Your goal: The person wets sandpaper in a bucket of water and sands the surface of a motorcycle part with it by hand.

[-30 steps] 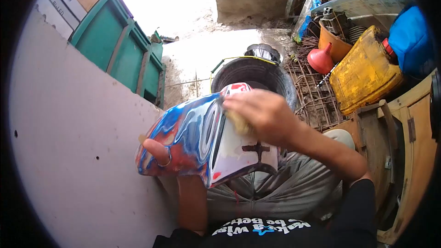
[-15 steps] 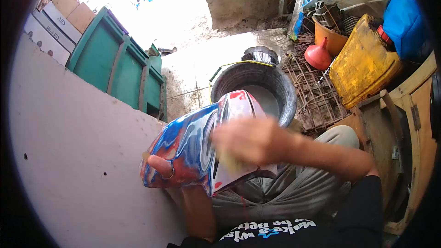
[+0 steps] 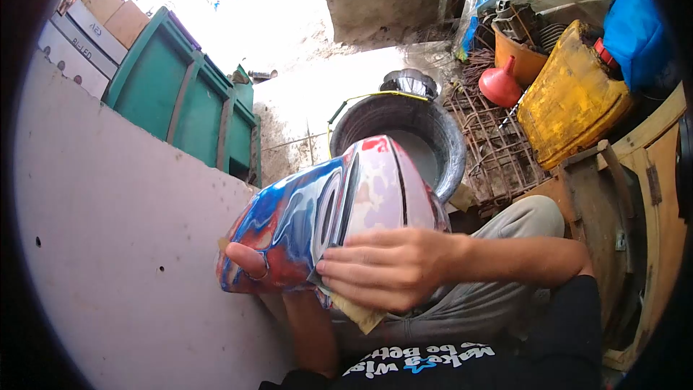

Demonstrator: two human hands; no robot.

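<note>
A curved panel (image 3: 289, 209) with patchy blue, red and white paint is held up above the lap. My left hand (image 3: 247, 260) grips its left end, the thumb over the top and the other fingers hidden beneath. Against the lower part of the panel's pale side lies my right hand (image 3: 382, 267), fingers together, pressing a tan sheet like sandpaper (image 3: 359, 314) whose corner sticks out below the fingers. Beyond the panel stands a black bucket (image 3: 451, 148) with a yellow-green handle and cloudy liquid inside.
A pale wall (image 3: 123, 202) runs along the left, with a green cabinet (image 3: 148, 83) behind it. To the right are a metal grid (image 3: 498, 148), a red funnel (image 3: 500, 87), a yellow jerrycan (image 3: 574, 97) and a wooden frame (image 3: 653, 238).
My right hand has moved down the panel toward my body with the tan sheet. My left hand keeps its grip. The view has shifted slightly.
</note>
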